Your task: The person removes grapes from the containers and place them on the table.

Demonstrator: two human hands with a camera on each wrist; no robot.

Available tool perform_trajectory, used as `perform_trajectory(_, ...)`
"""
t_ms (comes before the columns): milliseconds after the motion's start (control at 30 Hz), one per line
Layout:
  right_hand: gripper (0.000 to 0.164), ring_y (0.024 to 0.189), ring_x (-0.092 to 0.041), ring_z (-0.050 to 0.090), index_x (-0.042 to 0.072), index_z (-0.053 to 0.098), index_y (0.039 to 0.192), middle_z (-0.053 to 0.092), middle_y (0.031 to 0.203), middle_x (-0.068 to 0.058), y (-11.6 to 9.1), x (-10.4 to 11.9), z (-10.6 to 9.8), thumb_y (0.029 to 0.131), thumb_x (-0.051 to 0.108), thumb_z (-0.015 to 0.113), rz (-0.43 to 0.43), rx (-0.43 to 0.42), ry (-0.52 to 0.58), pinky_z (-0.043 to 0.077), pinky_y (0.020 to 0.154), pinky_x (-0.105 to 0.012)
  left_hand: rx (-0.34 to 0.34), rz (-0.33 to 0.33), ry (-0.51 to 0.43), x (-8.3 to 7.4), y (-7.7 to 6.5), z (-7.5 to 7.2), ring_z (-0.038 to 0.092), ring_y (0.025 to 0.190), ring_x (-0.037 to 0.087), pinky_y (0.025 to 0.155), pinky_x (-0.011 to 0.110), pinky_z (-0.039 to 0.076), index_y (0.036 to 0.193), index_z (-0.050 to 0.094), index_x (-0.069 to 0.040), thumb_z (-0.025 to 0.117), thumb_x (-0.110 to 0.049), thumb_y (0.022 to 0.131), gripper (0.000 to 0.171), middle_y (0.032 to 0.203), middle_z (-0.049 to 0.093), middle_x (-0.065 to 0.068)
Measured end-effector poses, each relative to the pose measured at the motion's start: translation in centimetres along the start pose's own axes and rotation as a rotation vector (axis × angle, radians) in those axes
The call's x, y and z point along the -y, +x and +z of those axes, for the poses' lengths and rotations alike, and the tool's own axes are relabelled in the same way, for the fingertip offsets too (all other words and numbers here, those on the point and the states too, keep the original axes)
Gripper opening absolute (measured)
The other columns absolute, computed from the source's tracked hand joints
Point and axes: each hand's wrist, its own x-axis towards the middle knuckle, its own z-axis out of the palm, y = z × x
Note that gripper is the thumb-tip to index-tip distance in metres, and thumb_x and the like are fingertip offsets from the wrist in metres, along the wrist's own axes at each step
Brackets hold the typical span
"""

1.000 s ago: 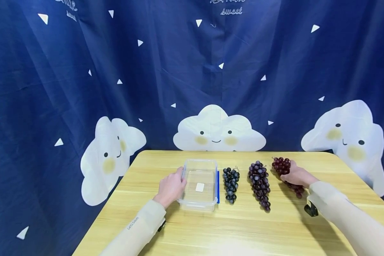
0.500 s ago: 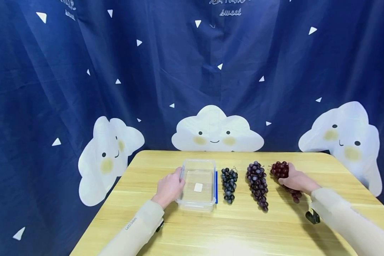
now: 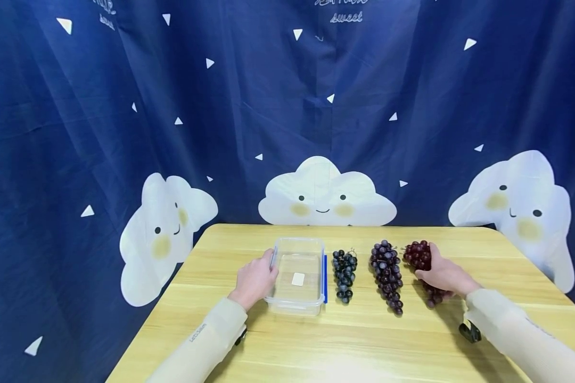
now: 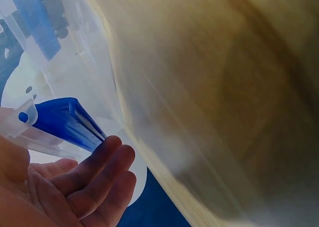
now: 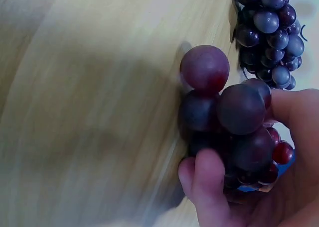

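Note:
In the head view my left hand (image 3: 255, 279) holds the left wall of a clear plastic food container (image 3: 299, 307), which stands lidless on the table. The left wrist view shows the fingers below a flipped-out blue latch (image 4: 67, 120) on that side. At the right, my right hand (image 3: 448, 274) grips a bunch of dark red grapes (image 3: 417, 255) from above. Seen from the right wrist, fingers and thumb curl round both sides of the red grapes (image 5: 241, 110). A bunch of purple grapes (image 3: 386, 271) lies just left of it, then a smaller bunch of black grapes (image 3: 345, 276) beside the container.
The light wooden table (image 3: 364, 340) has a rounded far edge close to a dark blue curtain (image 3: 287, 106) with cloud prints. A blue latch (image 3: 325, 279) sticks out along the container's right side, near the black grapes.
My right hand has drawn the red grapes slightly left and nearer to me, and the bunch's lower end has swung left. The left hand and the container have stayed in place.

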Motion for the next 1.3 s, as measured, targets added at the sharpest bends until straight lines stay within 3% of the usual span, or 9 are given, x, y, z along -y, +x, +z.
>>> perform_trajectory(300, 0.114, 0.05, -0.023, 0.056, 0.004, -0.025, 0.155, 0.044, 0.133, -0.049, -0.5, -0.3, -0.2, 0.095, 0.061, 0.054, -0.023, -0.01, -0.074, 0.05, 0.05, -0.041, 0.011, -0.011, -0.005, 0.1, 0.0, -0.1, 0.052, 0.055, 0.02, 0.046, 0.035, 0.039, 0.146, 0.049, -0.013, 0.053, -0.027, 0.097, 0.051, 0.08, 0.063, 0.007)
perform_trajectory(400, 0.113, 0.075, -0.043, 0.067, 0.001, -0.019, 0.156, 0.043, 0.135, -0.048, -0.5, -0.3, -0.4, 0.095, 0.064, 0.052, -0.057, -0.036, -0.125, 0.053, 0.067, -0.055, 0.002, -0.008, 0.002, 0.2, 0.0, -0.1, 0.052, 0.055, 0.02, 0.046, 0.036, 0.038, 0.146, 0.049, -0.013, 0.053, -0.027, 0.097, 0.051, 0.083, 0.065, 0.009)
perform_trajectory(533, 0.108, 0.111, -0.063, 0.054, -0.002, -0.01, 0.157, 0.042, 0.136, -0.048, -0.4, -0.3, -0.5, 0.096, 0.063, 0.052, -0.094, -0.065, -0.189, 0.046, 0.084, -0.07, -0.005, -0.007, 0.007, 0.3, 0.0, -0.1, 0.052, 0.056, 0.021, 0.046, 0.036, 0.038, 0.146, 0.049, -0.012, 0.053, -0.027, 0.096, 0.052, 0.084, 0.066, 0.009)
perform_trajectory(1033, 0.108, 0.114, -0.065, 0.051, -0.002, -0.007, 0.158, 0.042, 0.136, -0.047, -1.1, -0.6, -0.9, 0.096, 0.065, 0.05, -0.072, -0.076, -0.21, 0.046, 0.083, -0.071, 0.019, -0.012, -0.009, 0.0, 0.0, 0.2, 0.051, 0.054, 0.019, 0.046, 0.036, 0.039, 0.146, 0.049, -0.014, 0.054, -0.027, 0.098, 0.051, 0.071, 0.057, 0.003)
perform_trajectory(1300, 0.097, 0.115, -0.068, 0.047, -0.004, 0.011, 0.158, 0.032, 0.137, -0.053, -1.6, 0.8, -1.1, 0.096, 0.055, 0.057, -0.137, -0.195, -0.242, 0.043, 0.084, -0.074, 0.018, -0.018, -0.01, 0.1, 0.2, 0.1, 0.052, 0.056, 0.019, 0.046, 0.035, 0.039, 0.146, 0.05, -0.017, 0.055, -0.029, 0.098, 0.049, 0.073, 0.059, 0.004)
